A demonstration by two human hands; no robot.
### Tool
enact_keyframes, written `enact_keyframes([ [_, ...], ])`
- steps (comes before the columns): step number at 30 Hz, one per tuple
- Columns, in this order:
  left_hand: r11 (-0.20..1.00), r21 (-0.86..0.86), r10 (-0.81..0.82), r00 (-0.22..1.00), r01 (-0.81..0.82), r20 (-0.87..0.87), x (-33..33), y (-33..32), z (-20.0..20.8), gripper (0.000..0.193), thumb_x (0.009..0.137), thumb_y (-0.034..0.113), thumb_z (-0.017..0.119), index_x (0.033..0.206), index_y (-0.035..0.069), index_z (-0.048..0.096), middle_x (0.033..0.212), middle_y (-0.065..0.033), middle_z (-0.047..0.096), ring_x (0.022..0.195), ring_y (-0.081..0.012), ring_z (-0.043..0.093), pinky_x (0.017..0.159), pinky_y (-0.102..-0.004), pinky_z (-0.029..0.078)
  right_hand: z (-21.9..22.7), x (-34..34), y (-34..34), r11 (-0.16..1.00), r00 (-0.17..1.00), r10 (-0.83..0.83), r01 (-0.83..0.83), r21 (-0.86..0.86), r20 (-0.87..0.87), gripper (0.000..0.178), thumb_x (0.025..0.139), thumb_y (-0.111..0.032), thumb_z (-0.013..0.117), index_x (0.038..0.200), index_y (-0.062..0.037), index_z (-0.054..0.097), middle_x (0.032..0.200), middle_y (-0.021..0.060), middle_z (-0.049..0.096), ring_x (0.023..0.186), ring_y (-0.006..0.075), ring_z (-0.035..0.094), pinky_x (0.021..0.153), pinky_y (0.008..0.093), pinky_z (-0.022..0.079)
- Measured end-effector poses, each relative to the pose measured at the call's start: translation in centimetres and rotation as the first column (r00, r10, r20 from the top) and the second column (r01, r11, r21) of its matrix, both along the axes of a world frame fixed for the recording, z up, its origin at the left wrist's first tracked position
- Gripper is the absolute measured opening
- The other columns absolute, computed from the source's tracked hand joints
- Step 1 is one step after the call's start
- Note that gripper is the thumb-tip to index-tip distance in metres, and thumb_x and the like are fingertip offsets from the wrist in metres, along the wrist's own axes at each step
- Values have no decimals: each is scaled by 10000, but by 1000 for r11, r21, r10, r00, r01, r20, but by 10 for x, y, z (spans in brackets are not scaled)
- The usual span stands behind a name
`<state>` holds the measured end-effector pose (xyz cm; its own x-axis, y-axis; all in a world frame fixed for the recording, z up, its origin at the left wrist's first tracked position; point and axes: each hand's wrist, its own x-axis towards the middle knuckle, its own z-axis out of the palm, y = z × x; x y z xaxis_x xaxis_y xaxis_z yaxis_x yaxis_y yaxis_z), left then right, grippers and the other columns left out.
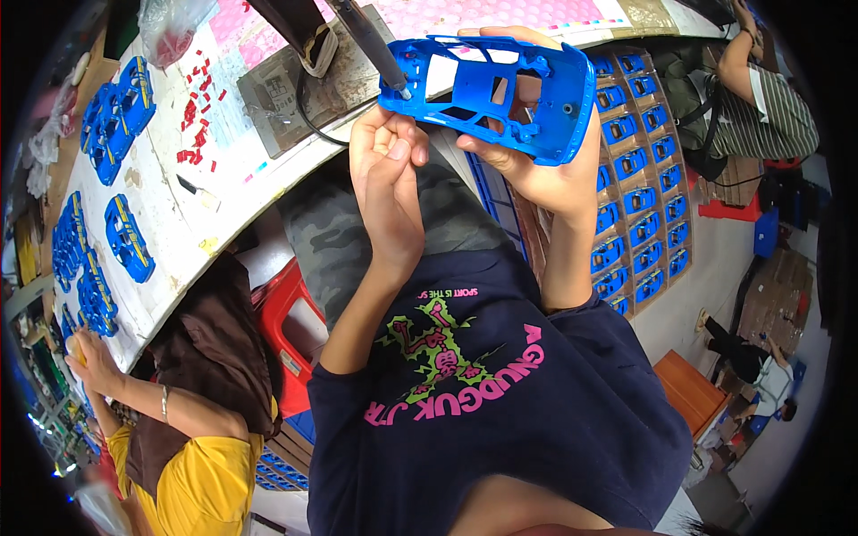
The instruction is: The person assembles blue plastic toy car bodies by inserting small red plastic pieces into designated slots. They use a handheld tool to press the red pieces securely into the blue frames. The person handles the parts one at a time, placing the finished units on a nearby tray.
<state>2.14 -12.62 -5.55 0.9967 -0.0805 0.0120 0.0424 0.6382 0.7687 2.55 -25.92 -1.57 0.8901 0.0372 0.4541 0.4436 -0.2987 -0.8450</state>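
Observation:
My right hand (563, 183) grips a blue toy car body shell (474, 87) by its right end, thumb below and fingers behind. The shell's hollow inside faces up, with window openings and small posts. At its left end, the metal tip of a dark rod-shaped tool (380, 54) reaches down into the shell, close to a small red piece. My left hand (389, 170) is just under that end, fingers curled and thumb pressed against them. Whatever those fingers may hold is hidden.
Small red pieces (198, 112) lie scattered on the white table (237, 165), near a small knife (198, 190) and several blue shells (130, 237). A metal base plate (277, 112) stands beside the tool. Boxed rows of blue shells (639, 196) are at right. A co-worker in yellow (201, 482) works at left.

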Motion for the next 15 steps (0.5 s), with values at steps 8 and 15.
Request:
enact_keyframes([
  [8, 1000, 3, -5, 1000, 5, 16, 1, 0, -2, 388, 760, 182, 421, 1065, -55, 382, 812, -51, 373, 743, -121, 348, 697, -247, 307, -2, 1, 0, 1000, 1000, 6, -6, 25, -1, 651, 615, -114, 743, 1136, 44, 385, 989, 97, 552, 857, 130, 538, 729, 250, 451],
  [15, 1000, 5, -11, 1000, 10, 9, 2, 1, -1, 388, 759, 172, 423, 1069, -57, 379, 811, -50, 372, 746, -121, 348, 698, -247, 309, 1, 2, 0, 1000, 1000, -1, 1, 11, 17, 660, 613, -124, 745, 1136, 48, 382, 1037, 110, 532, 882, 143, 537, 740, 255, 452],
])
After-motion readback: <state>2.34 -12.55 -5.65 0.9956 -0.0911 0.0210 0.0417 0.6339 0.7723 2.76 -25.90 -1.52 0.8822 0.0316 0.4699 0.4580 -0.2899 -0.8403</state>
